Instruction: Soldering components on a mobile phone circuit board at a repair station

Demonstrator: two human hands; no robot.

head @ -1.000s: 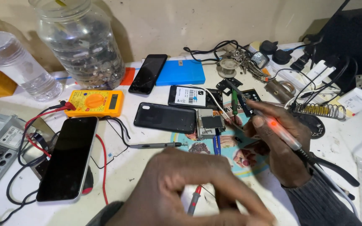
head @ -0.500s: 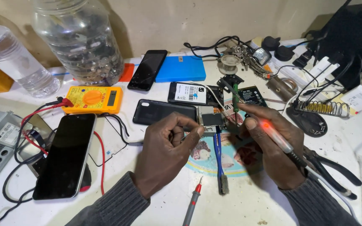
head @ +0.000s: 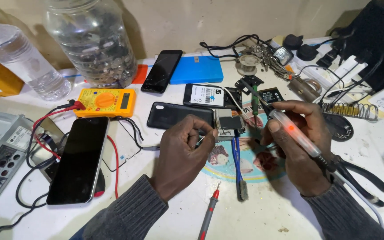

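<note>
**Q:** While you lean over the bench [head: 290, 213], what is each hand doing?

**A:** Your right hand [head: 301, 146] is curled tight around a soldering iron [head: 290, 131] with a pale handle and a small red light. Its dark tip points up and left, ending just beside a small circuit board [head: 228, 122]. Your left hand [head: 185, 149] has thumb and forefinger pinched together on a thin metal tool, probably tweezers [head: 202, 141], whose tip reaches the left edge of that board.

**Q:** Where does the board lie?

**A:** It sits near the middle of the bench, at the upper edge of a round printed mat [head: 250, 171], between your two hands. A blue-handled brush [head: 238, 166] lies just below it, running toward you.

**Q:** What surrounds the work?

**A:** Just left of the board lies a black phone back cover [head: 174, 115]. Farther left are a yellow multimeter [head: 105, 102] with red and black leads, and a large dark phone [head: 78, 160] lying face up. Behind are a blue flat case [head: 198, 70], another black phone [head: 162, 71], a big clear jar [head: 92, 40] and a water bottle [head: 21, 58]. A red-tipped probe [head: 210, 213] lies near your left sleeve, and black-handled pliers [head: 361, 180] lie by your right wrist.
</note>
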